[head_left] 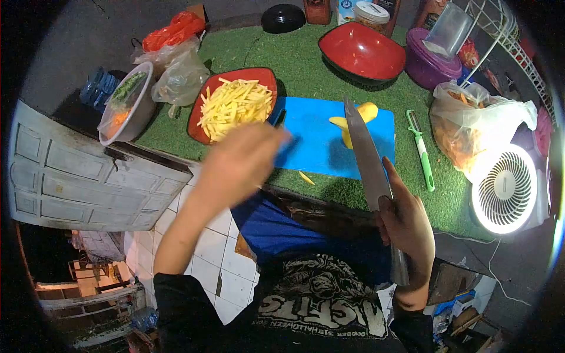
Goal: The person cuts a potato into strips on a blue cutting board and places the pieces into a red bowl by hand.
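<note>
- A green mat (306, 65) is spread over the counter, and everything else is set on it.
- A blue cutting board (318, 144) lies at the middle of the mat, with a piece of peeled potato (359, 117) resting near its far edge.
- A red dish (203, 120) heaped with potato sticks (235, 106) is placed just left of the board.
- The left hand (241, 159) is blurred over the board's near left corner; whether its fingers are spread or closed cannot be told.
- A large knife (368, 162) is gripped in the right hand (406, 226), fingers wrapped round the handle, the blade pointing away over the board towards the potato.
- A green peeler (422, 154) lies just right of the board.
- One loose potato stick (306, 177) lies on the mat just before the board.
</note>
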Motion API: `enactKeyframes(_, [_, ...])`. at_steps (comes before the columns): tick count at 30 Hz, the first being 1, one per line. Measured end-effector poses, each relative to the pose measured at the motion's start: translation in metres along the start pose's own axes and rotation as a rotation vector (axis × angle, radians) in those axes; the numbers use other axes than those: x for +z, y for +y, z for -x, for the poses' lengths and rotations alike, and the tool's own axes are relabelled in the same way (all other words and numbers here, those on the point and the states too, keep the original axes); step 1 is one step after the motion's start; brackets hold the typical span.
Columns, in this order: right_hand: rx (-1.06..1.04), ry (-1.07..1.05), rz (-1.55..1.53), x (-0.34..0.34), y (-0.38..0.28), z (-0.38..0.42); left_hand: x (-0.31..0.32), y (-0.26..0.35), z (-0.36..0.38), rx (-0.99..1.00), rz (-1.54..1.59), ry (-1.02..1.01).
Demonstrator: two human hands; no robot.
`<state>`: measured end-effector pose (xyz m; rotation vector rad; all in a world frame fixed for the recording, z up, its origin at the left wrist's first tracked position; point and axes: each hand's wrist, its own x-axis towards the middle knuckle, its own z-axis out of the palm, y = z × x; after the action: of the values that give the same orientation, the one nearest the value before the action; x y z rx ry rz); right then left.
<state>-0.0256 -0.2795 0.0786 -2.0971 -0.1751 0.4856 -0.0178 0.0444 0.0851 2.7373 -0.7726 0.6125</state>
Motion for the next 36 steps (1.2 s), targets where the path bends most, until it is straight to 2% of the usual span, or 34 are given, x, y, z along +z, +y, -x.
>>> enactKeyframes(1, [0.006,-0.005,0.001,0.001,0.002,0.0,0.007,0.018,0.003,0.086,0.042,-0.129])
enactKeyframes(4, [-0.053,0.01,0.023,0.004,0.013,-0.002,0.029,0.038,0.007,0.156,0.061,-0.234])
enactKeyframes(6, [-0.258,0.054,0.116,0.005,0.02,-0.002,0.041,0.033,0.008,0.163,0.079,-0.219])
enactKeyframes(7, [-0.255,0.063,0.115,0.002,0.016,0.0,0.044,0.032,0.007,0.164,0.095,-0.206])
enactKeyframes(9, [-0.022,0.004,-0.005,-0.002,0.002,0.006,0.043,0.032,0.005,0.156,0.105,-0.194])
enactKeyframes(13, [-0.066,0.043,0.007,-0.002,0.013,0.004,0.027,0.03,-0.005,0.121,0.177,-0.099])
enactKeyframes(15, [-0.178,0.082,0.072,-0.001,0.019,0.005,0.005,0.018,-0.007,-0.035,0.052,0.049])
enactKeyframes(17, [-0.104,0.061,0.008,-0.007,0.004,0.009,-0.018,-0.011,-0.009,-0.223,-0.258,0.173])
enactKeyframes(19, [-0.035,0.042,-0.056,-0.01,-0.002,0.011,-0.03,-0.032,-0.009,-0.326,-0.654,0.086])
enactKeyframes(23, [-0.011,0.074,-0.079,-0.013,-0.001,0.011,-0.016,-0.009,-0.024,-0.332,-0.437,0.055])
enactKeyframes(25, [-0.014,0.104,-0.075,-0.014,0.002,0.013,0.002,0.01,-0.041,-0.274,-0.24,0.028])
enactKeyframes(27, [-0.047,0.088,-0.111,-0.016,0.006,0.017,0.023,0.017,-0.063,-0.073,0.042,0.0])
enactKeyframes(28, [-0.044,0.094,-0.107,-0.017,0.007,0.02,0.034,0.016,-0.074,-0.068,0.048,0.003])
enactKeyframes(30, [-0.054,0.141,-0.116,-0.017,0.006,0.026,0.055,0.011,-0.095,0.175,0.071,-0.141])
enactKeyframes(31, [-0.056,0.147,-0.115,-0.017,0.007,0.028,0.063,0.01,-0.102,0.18,0.071,-0.137])
enactKeyframes(33, [-0.052,0.196,-0.14,-0.019,0.01,0.03,0.074,0.009,-0.115,0.17,0.025,-0.351])
enactKeyframes(36, [-0.006,0.192,-0.13,-0.025,0.016,0.033,0.075,0.007,-0.116,0.154,0.026,-0.385])
